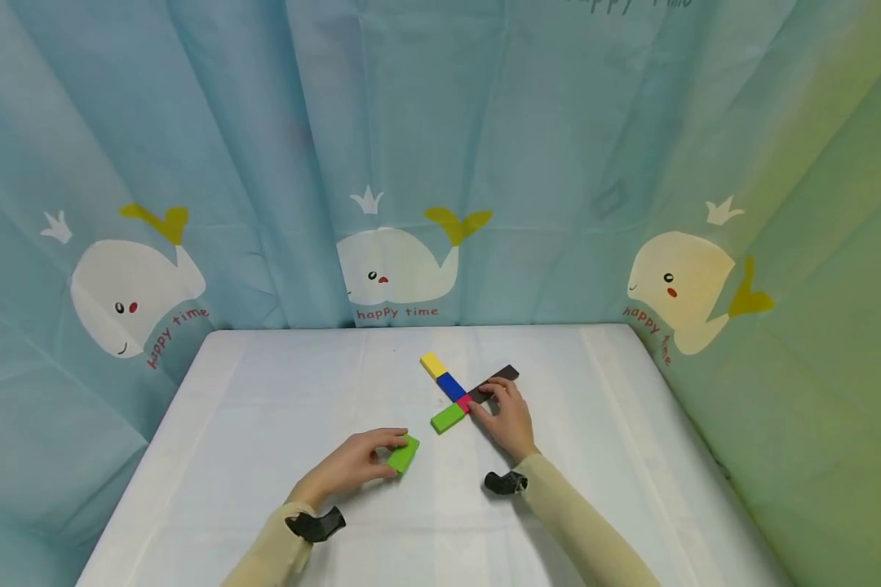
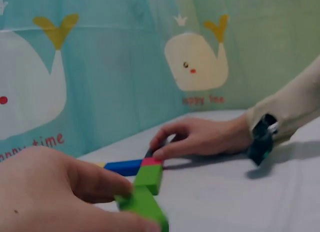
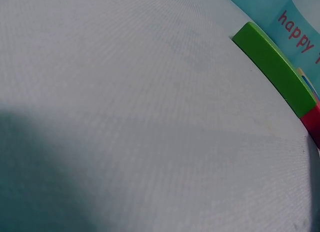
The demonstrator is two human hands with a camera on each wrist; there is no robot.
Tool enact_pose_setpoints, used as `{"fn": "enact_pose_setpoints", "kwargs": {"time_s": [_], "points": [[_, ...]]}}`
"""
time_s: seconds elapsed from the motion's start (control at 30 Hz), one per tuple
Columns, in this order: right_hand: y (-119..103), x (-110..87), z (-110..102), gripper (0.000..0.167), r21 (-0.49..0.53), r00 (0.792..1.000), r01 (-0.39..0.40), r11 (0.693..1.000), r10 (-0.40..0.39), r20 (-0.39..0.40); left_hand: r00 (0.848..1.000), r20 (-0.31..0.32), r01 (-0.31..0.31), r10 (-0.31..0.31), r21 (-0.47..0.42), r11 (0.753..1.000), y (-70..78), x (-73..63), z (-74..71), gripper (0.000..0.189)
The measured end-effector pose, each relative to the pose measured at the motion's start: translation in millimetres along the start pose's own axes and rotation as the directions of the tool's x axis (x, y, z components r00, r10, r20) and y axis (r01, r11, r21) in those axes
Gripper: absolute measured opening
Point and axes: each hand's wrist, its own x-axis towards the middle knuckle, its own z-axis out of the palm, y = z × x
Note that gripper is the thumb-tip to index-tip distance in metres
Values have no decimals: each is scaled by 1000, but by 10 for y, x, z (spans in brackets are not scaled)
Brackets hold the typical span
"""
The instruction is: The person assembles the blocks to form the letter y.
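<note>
Between the thumb and fingers of my left hand [image 1: 348, 466] is a green block [image 1: 404, 455], pinched at its side and tilted. My right hand [image 1: 510, 416] has curled fingers over a long dark, near-black piece [image 1: 505, 375], its thumb tip right at a small red block [image 1: 464, 403]. Another green block [image 1: 448, 418] lies against the red one, in line with the dark piece. A blue block [image 1: 451, 386] and a yellow block [image 1: 431, 364] run off the red one toward the far left. In the left wrist view, the held green block [image 2: 142, 209] overlaps the lying one.
A white cloth-covered table [image 1: 250, 424] carries the blocks. Behind it and along the sides hangs a blue-green curtain [image 1: 558, 163] with whale prints, meeting the table's far edge. Black wrist straps [image 1: 316, 524] sit on both sleeves.
</note>
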Motion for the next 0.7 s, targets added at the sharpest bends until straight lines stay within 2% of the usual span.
{"fn": "enact_pose_setpoints", "kwargs": {"time_s": [0.1, 0.2, 0.33, 0.5, 0.7], "points": [[2, -6, -3, 37, 1, 1000, 6, 1000, -6, -7, 1000, -2, -31, 31, 33, 999, -70, 34, -18, 35], [10, -15, -2, 37, -6, 1000, 13, 1000, -13, -10, 1000, 4, -18, 18, 39, 999, -152, 56, -4, 32], [3, -15, -1, 37, -10, 1000, 13, 1000, -13, -9, 999, 30, -11, 11, 5, 1000, -207, 70, 6, 33], [-4, -10, -7, 36, -15, 1000, 18, 1000, -18, -4, 998, 62, -24, 22, 32, 999, -184, 89, 38, 36], [0, -15, 2, 36, -9, 999, 35, 999, -35, -23, 999, 18, -32, 31, 61, 998, -160, 116, 55, 36]]}}
